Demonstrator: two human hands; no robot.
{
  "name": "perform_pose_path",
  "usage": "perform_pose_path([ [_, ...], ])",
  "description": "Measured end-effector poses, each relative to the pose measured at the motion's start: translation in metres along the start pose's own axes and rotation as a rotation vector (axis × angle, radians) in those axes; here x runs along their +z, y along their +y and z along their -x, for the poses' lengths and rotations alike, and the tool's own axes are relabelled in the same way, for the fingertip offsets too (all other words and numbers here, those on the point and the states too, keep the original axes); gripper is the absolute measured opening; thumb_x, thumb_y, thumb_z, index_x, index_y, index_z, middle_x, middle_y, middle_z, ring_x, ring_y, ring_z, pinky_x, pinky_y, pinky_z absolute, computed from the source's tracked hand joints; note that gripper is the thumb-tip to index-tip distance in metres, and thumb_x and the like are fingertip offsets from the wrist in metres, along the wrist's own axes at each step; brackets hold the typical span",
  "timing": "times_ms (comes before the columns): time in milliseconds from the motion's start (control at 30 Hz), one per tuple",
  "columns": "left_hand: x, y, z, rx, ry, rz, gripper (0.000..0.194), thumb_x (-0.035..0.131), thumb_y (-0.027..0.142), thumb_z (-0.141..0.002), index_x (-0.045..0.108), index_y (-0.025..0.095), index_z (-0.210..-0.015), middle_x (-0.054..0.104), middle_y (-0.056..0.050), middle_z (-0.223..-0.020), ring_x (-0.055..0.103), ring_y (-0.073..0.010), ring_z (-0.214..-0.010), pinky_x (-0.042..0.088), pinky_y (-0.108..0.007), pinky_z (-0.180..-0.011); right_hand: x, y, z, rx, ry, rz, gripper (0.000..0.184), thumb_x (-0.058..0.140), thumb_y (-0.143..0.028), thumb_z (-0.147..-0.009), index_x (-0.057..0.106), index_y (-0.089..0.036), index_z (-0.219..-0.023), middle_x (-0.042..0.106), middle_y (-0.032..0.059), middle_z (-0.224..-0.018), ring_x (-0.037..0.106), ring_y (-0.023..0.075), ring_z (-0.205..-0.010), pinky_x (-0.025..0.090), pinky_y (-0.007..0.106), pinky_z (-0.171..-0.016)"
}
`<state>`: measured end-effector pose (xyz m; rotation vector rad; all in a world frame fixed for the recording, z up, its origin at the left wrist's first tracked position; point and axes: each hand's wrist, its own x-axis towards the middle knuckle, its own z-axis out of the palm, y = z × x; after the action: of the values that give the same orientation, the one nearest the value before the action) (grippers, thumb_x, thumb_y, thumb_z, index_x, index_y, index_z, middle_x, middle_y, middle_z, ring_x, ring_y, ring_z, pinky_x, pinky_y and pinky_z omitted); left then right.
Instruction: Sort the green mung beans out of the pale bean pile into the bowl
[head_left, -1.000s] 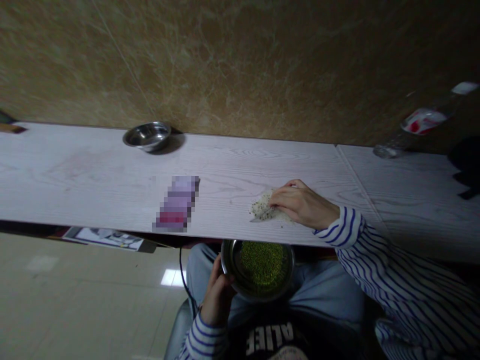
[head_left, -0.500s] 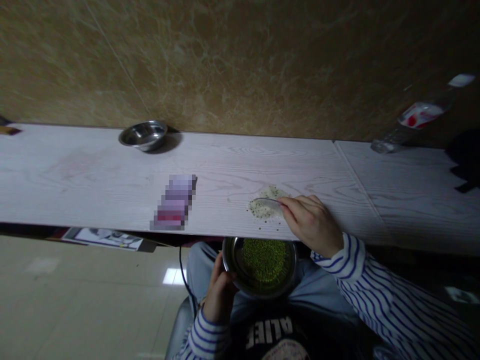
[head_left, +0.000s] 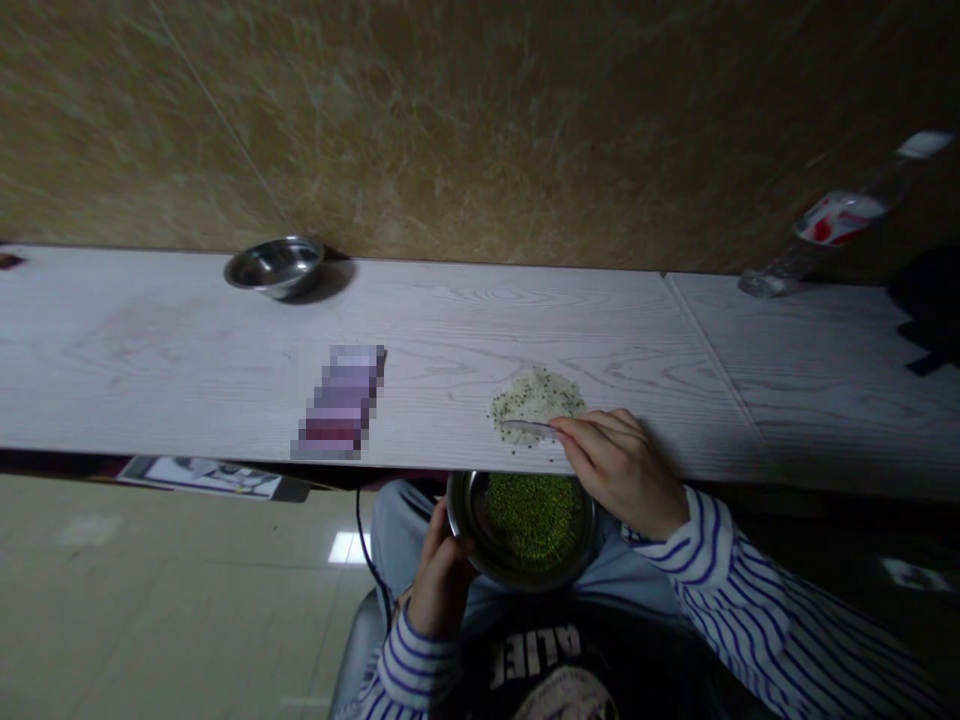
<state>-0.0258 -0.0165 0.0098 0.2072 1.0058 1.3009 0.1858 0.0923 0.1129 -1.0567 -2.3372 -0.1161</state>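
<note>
My left hand [head_left: 442, 578] grips the left rim of a steel bowl [head_left: 459, 500], which sits over my lap just below the table edge. Green beans [head_left: 531, 520], likely mung beans, fill its bottom. In my right hand [head_left: 619, 462] is a spoon [head_left: 525, 427], pinched by the handle, most of which the fingers hide. The spoon's head lies at the near side of a pile of white grains [head_left: 536, 395] mixed with green beans on the tabletop. A few loose beans lie between the pile and the table edge.
An empty-looking steel bowl [head_left: 276, 270] stands at the back left of the white table [head_left: 420, 300]. A blurred-out purple rectangular thing [head_left: 341, 400] lies nearer. At the right stands a clear bottle [head_left: 836, 220] by a dark object [head_left: 930, 310]. The marbled wall [head_left: 450, 130] rises behind.
My right hand has brought the spoon slightly down, from the middle of the pile to its near side, uncovering more of the pile. My left hand still holds the bowl. The view has shifted slightly.
</note>
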Motion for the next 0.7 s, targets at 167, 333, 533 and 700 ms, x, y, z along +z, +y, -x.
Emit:
perform_pose_path([
  [167, -0.001, -0.001, -0.001, 0.013, -0.021, -0.019, 0.051, 0.070, 0.021, -0.069, 0.071, 0.029, -0.119, 0.075, -0.004, -0.103, 0.067, -0.0249, -0.086, 0.052, -0.034, -0.072, -0.012, 0.005, 0.010, 0.025, 0.057, 0.030, 0.014, 0.056, -0.011, -0.098, 0.068, -0.014, -0.105, 0.078, 0.0079, -0.088, 0.071, 0.0206, -0.078, 0.048, 0.035, -0.074],
  [333, -0.001, -0.003, -0.001, 0.013, -0.013, -0.008, 0.052, 0.070, 0.020, -0.069, 0.071, 0.028, -0.120, 0.075, -0.005, -0.105, 0.068, -0.0273, -0.091, 0.053, -0.036, -0.076, -0.027, 0.012, 0.032, 0.098, 0.050, 0.076, 0.013, 0.057, -0.014, -0.098, 0.067, -0.016, -0.106, 0.077, 0.0074, -0.087, 0.071, 0.0211, -0.076, 0.051, 0.035, -0.074],
  [533, 0.003, -0.005, -0.001, 0.003, -0.018, -0.018, 0.050, 0.070, 0.020, -0.070, 0.070, 0.028, -0.119, 0.075, -0.004, -0.105, 0.068, -0.0278, -0.095, 0.054, -0.036, -0.074, -0.029, 0.008, 0.049, 0.120, 0.040, 0.088, 0.013, 0.058, -0.012, -0.097, 0.066, -0.014, -0.107, 0.077, 0.0075, -0.087, 0.071, 0.0202, -0.076, 0.052, 0.034, -0.075],
  [700, 0.009, -0.004, 0.000, 0.009, -0.012, -0.014, 0.049, 0.071, 0.020, -0.068, 0.072, 0.026, -0.116, 0.075, -0.005, -0.103, 0.068, -0.0276, -0.095, 0.054, -0.036, -0.075, -0.026, -0.005, 0.050, 0.118, 0.029, 0.037, 0.017, 0.059, -0.008, -0.095, 0.065, -0.014, -0.110, 0.077, 0.0080, -0.091, 0.071, 0.0196, -0.079, 0.052, 0.034, -0.077],
])
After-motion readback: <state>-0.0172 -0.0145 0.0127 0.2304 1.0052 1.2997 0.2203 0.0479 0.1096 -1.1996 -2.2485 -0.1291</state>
